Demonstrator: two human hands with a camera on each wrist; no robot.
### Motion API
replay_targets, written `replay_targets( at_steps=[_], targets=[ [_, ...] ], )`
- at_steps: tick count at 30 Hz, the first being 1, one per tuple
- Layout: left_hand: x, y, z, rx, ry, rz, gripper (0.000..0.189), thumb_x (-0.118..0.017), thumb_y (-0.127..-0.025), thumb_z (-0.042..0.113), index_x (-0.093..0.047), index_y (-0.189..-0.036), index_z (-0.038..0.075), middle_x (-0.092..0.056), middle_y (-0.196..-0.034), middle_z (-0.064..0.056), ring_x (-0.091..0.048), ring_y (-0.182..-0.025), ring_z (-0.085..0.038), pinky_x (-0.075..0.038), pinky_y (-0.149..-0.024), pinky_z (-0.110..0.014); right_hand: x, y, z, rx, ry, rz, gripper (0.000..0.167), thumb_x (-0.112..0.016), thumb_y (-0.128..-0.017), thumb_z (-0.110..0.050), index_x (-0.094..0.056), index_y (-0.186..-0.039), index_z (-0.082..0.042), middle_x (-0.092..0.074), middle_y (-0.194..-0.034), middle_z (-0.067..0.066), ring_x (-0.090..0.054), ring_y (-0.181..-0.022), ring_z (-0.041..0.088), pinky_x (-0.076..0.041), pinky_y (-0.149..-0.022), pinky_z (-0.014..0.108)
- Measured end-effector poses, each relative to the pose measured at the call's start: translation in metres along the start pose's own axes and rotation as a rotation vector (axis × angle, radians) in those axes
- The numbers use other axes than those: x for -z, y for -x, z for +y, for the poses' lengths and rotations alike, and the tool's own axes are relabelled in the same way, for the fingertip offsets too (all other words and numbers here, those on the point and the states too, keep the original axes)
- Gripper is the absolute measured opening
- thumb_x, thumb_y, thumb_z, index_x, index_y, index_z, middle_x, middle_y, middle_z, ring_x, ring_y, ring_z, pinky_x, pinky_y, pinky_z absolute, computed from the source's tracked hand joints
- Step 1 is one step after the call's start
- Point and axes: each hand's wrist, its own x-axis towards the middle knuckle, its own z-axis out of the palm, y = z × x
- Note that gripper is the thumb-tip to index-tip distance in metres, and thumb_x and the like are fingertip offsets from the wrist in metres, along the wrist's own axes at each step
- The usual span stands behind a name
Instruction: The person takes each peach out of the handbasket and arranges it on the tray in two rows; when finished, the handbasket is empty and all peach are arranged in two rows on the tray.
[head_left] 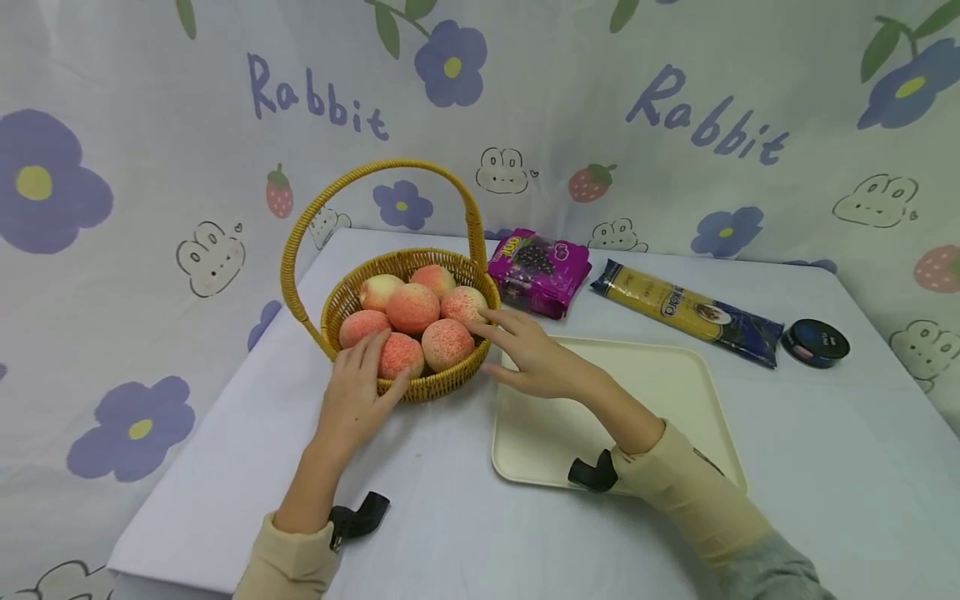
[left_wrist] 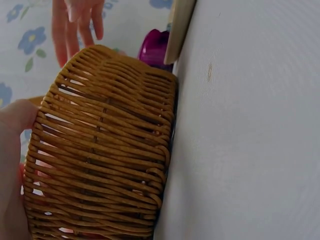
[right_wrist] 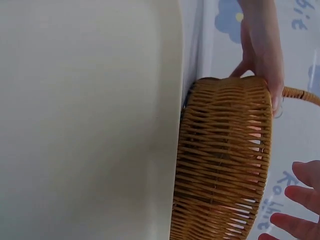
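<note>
I have both hands at the basket [head_left: 450, 383], which stands on the table [head_left: 450, 517] with peaches [head_left: 413, 308] heaped inside. The left hand [head_left: 352, 400] reaches over the near-left rim; its fingers lie fairly straight and loose above the nearest peaches, with the thumb by the rim. I see no grasp there, though I cannot tell whether the fingertips press on the fruit. The right hand [head_left: 536, 358] is released: its fingers spread towards the basket's right side, and my right wrist view shows them apart from the weave. The basket lies between the two sets of fingers, its tall handle [head_left: 382, 167] arching beyond them. Below the right hand is a cream tray [head_left: 622, 458]. A purple packet [head_left: 536, 271] sits just beyond the right fingertips; farther right of them lie a long packet [head_left: 682, 310] and a round tin [head_left: 816, 342].
</note>
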Motion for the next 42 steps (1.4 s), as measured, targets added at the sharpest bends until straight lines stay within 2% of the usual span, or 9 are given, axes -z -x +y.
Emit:
replay_targets(
  at_steps=[8,14,16,22,25,31,36,39,42],
  targets=[
    [-0.001,0.0,-0.001,0.009,0.006,-0.008,0.066,-0.053,-0.088,0.045,-0.034,-0.14,0.008,-0.038,-0.138,-0.016,-0.034,-0.12,-0.036,-0.031,-0.095,-0.053,-0.008,-0.024,-0.007,0.04,-0.002,-0.061,0.051,-0.055,-0.092,-0.026,-0.041,-0.138,-0.009,-0.038,-0.139,0.015,-0.032,-0.129,0.026,-0.025,-0.104,0.046],
    [0.0,0.001,-0.002,0.004,-0.001,-0.009,0.066,-0.053,-0.089,0.044,-0.034,-0.14,0.007,-0.038,-0.137,-0.017,-0.034,-0.12,-0.036,-0.031,-0.095,-0.053,-0.015,-0.039,-0.01,0.01,-0.063,-0.126,0.048,-0.051,-0.094,-0.028,-0.042,-0.137,-0.009,-0.037,-0.141,0.012,-0.031,-0.13,0.025,-0.025,-0.105,0.043],
    [-0.001,0.001,-0.002,0.004,0.0,-0.008,0.065,-0.054,-0.089,0.044,-0.034,-0.14,0.007,-0.038,-0.137,-0.017,-0.034,-0.12,-0.036,-0.031,-0.095,-0.053,-0.017,-0.043,-0.01,0.015,-0.05,-0.137,0.047,-0.052,-0.094,-0.028,-0.044,-0.136,-0.009,-0.037,-0.14,0.013,-0.032,-0.13,0.026,-0.026,-0.105,0.043],
    [-0.002,0.0,-0.002,0.004,0.007,-0.001,0.065,-0.054,-0.088,0.044,-0.036,-0.139,0.008,-0.039,-0.137,-0.015,-0.035,-0.119,-0.035,-0.032,-0.094,-0.052,-0.021,-0.061,-0.007,0.104,0.04,-0.149,0.032,-0.054,-0.092,-0.02,-0.058,-0.123,-0.011,-0.048,-0.13,0.014,-0.039,-0.124,0.025,-0.029,-0.101,0.045],
    [-0.002,-0.001,-0.002,0.002,0.004,0.0,0.065,-0.054,-0.088,0.045,-0.036,-0.139,0.008,-0.04,-0.136,-0.015,-0.035,-0.118,-0.034,-0.032,-0.094,-0.051,-0.019,-0.07,-0.007,0.108,0.048,-0.169,0.026,-0.059,-0.089,-0.017,-0.063,-0.114,-0.012,-0.055,-0.12,0.009,-0.046,-0.115,0.021,-0.034,-0.094,0.045],
    [0.0,-0.006,-0.001,-0.009,-0.004,0.007,0.066,-0.053,-0.088,0.046,-0.036,-0.139,0.009,-0.04,-0.137,-0.015,-0.035,-0.119,-0.034,-0.032,-0.096,-0.05,-0.014,-0.089,-0.017,-0.053,0.115,-0.235,0.024,-0.064,-0.082,-0.014,-0.064,-0.105,-0.018,-0.058,-0.107,-0.001,-0.05,-0.101,0.014,-0.039,-0.089,0.042],
    [0.001,-0.008,0.0,-0.006,-0.01,0.001,0.065,-0.052,-0.088,0.047,-0.036,-0.14,0.01,-0.04,-0.137,-0.014,-0.034,-0.12,-0.033,-0.033,-0.095,-0.051,-0.017,-0.1,-0.025,-0.209,0.168,-0.319,0.022,-0.062,-0.083,-0.02,-0.059,-0.105,-0.019,-0.057,-0.108,0.003,-0.047,-0.105,0.018,-0.042,-0.088,0.044],
    [0.0,-0.005,0.0,0.005,-0.01,-0.004,0.065,-0.052,-0.088,0.047,-0.036,-0.139,0.01,-0.04,-0.136,-0.014,-0.035,-0.12,-0.033,-0.034,-0.094,-0.051,-0.023,-0.102,-0.021,-0.26,0.147,-0.376,0.033,-0.069,-0.081,-0.028,-0.056,-0.11,-0.019,-0.055,-0.115,0.004,-0.046,-0.11,0.018,-0.043,-0.089,0.039],
    [0.0,-0.001,0.0,0.013,-0.007,0.002,0.065,-0.054,-0.087,0.047,-0.037,-0.139,0.01,-0.041,-0.136,-0.014,-0.035,-0.12,-0.033,-0.035,-0.094,-0.051,-0.03,-0.1,-0.018,-0.274,0.093,-0.382,0.044,-0.075,-0.076,-0.03,-0.055,-0.114,-0.019,-0.053,-0.118,0.006,-0.045,-0.11,0.018,-0.042,-0.09,0.037]
  ],
)
